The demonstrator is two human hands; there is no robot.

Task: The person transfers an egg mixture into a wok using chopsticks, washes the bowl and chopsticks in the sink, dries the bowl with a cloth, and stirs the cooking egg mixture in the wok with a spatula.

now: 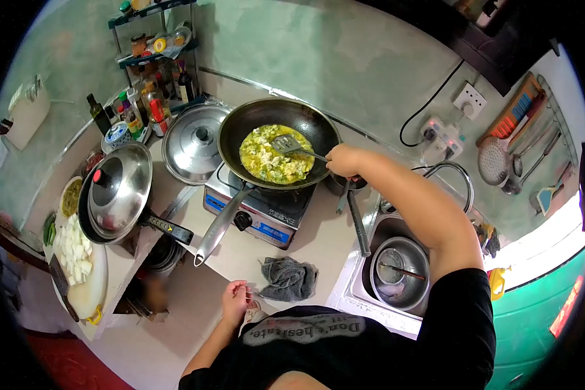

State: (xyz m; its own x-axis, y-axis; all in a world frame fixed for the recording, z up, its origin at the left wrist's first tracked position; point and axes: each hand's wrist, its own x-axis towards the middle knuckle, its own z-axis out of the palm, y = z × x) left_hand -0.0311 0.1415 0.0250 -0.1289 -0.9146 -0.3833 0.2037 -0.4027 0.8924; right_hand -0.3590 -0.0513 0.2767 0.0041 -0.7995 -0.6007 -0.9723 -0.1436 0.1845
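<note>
A: And the right hand is reaching over the wok's right rim, its grip closing firmly around a slotted spatula!

B: Where is that blade sitting?

A: It's lying in the upper part of a yellow-and-green, egg-like mix, which is spreading across the middle of the dark wok. The wok is resting on a portable gas stove, its long metal handle pointing toward the near left.

B: And the left hand?

A: It's hanging low by the near edge of the worktop, just left of a crumpled grey cloth. The fingers are sitting curled together, but whether that grip is holding anything, nobody here is able to tell.

B: What's flanking the stove?

A: On the left, a round metal lid is lying beside the wok, and farther out a lidded frying pan is standing with its black handle pointing inward. Beyond it, white chopped cubes are heaping up on a cutting board.

B: And on the right?

A: A metal bowl is sitting in the sink, a smaller vessel resting inside it.
</note>
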